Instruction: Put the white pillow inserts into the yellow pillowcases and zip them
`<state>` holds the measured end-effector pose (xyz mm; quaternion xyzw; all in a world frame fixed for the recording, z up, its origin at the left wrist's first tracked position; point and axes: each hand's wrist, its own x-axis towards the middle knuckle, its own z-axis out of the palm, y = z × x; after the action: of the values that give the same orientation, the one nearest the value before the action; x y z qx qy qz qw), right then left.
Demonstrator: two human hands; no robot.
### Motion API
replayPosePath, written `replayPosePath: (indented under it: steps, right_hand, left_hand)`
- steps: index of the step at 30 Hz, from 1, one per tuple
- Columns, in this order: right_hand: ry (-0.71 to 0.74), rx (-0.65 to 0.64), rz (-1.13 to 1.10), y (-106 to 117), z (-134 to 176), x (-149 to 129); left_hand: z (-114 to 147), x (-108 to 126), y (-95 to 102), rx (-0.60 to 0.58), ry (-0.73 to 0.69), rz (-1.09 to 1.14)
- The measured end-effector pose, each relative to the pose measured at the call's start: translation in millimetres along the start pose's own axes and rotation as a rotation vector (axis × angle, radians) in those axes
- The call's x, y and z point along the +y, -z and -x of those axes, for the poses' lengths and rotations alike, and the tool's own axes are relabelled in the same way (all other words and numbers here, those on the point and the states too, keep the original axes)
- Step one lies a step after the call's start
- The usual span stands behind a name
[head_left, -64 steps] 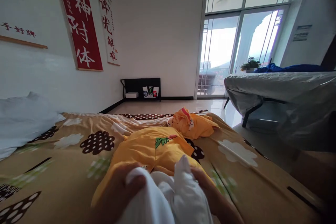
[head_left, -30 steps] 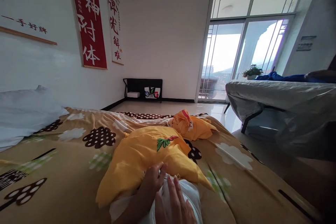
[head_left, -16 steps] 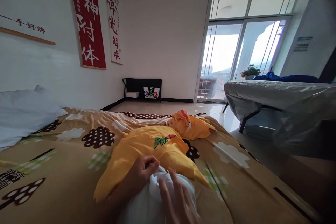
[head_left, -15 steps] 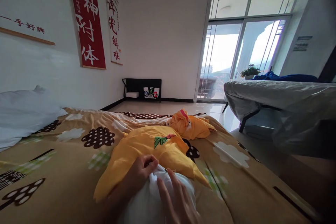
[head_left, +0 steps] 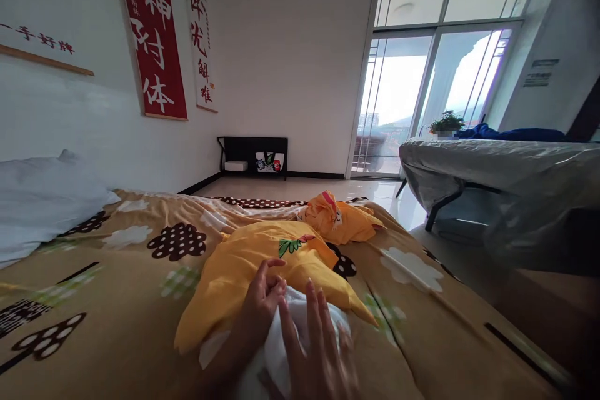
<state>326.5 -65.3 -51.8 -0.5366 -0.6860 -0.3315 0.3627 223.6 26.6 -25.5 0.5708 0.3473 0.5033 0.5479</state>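
Note:
A white cushion insert (head_left: 276,340) lies partly inside a yellow pillowcase (head_left: 244,256) printed with a green and red motif. My left hand (head_left: 263,300) is at the pillowcase's open end, its thumb pinched toward curled fingers at the white insert's upper edge, the index finger lifted. Flat over the white insert, with fingers stretched and apart, is my right hand (head_left: 314,344); its outer edge is smeared by motion. A second yellow cloth bundle (head_left: 347,222) with a pink stripe rests just beyond the pillowcase.
Under everything spreads a brown patterned bedspread (head_left: 131,287). A white pillow (head_left: 47,200) is at the left by the wall. To the right stands a plastic-covered table (head_left: 497,156) with a potted plant (head_left: 447,124). A low black shelf (head_left: 253,150) stands at the far wall.
My right hand's fingers have straightened and spread over the white insert. My left index finger has lifted, and the left hand has shifted slightly right. The view has tilted a little.

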Motion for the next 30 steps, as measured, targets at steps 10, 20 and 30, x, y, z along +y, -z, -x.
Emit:
replayPosePath:
  steps: [10,20,30]
  right_hand:
    - [0.088,-0.347,-0.316,-21.1,-16.1,30.1]
    - [0.05,-0.537,-0.405,-11.7,-33.4,53.7]
    - [0.025,-0.533,-0.295,-16.2,-29.4,71.1]
  left_hand:
    - [14.3,35.5,24.4,-0.091,-0.13,-0.616]
    - [47.4,74.8,50.1,-0.18,0.157,-1.498]
    - [15.3,43.6,56.4,-0.259,-0.117,-1.451]
